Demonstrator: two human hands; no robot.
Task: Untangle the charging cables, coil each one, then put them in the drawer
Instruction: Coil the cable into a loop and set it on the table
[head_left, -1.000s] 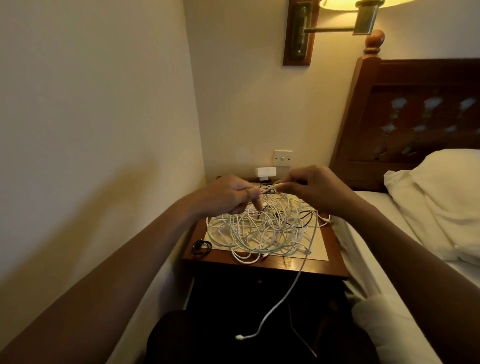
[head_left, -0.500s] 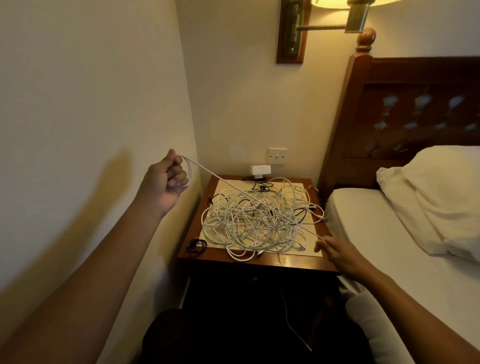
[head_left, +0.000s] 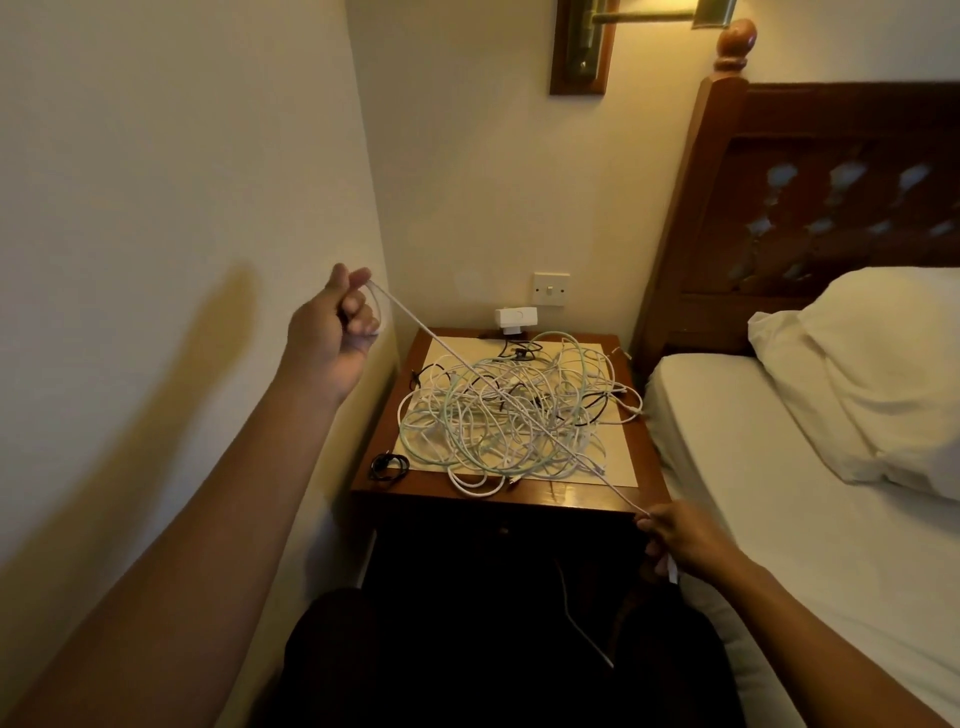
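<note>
Closest to the camera, a dark lap (head_left: 467, 665) fills the bottom of the view, and one thin pale strand (head_left: 587, 636) hangs across the shadow in front of it. Whether that strand belongs to the held cable cannot be told.

Just beyond, at the near right corner of the nightstand (head_left: 519, 500), the right hand (head_left: 680, 540) pinches one white cable (head_left: 410, 317) between thumb and fingertips, and a short white bit sticks out below the fist. From this pinch the cable runs taut and straight, up and to the left, above the tabletop.

On the nightstand lies one cream mat (head_left: 615, 467). At its near left corner, on the bare wood, sits one small black coil (head_left: 388, 465), apart from the rest. Over the middle of the mat sprawls one tangle (head_left: 509, 415) of white, pale green and black strands. They are too knotted to count.

Farther and higher, beside the left wall, the left hand (head_left: 332, 322) holds the other end of the taut cable, fingers curled round it.

At the back edge stands one white charger block (head_left: 514, 318), with one wall switch (head_left: 550, 288) above it. To the right are one bed (head_left: 779, 509), one white pillow (head_left: 872, 374), one carved headboard (head_left: 831, 208) and, highest, one wall lamp bracket (head_left: 579, 47).
</note>
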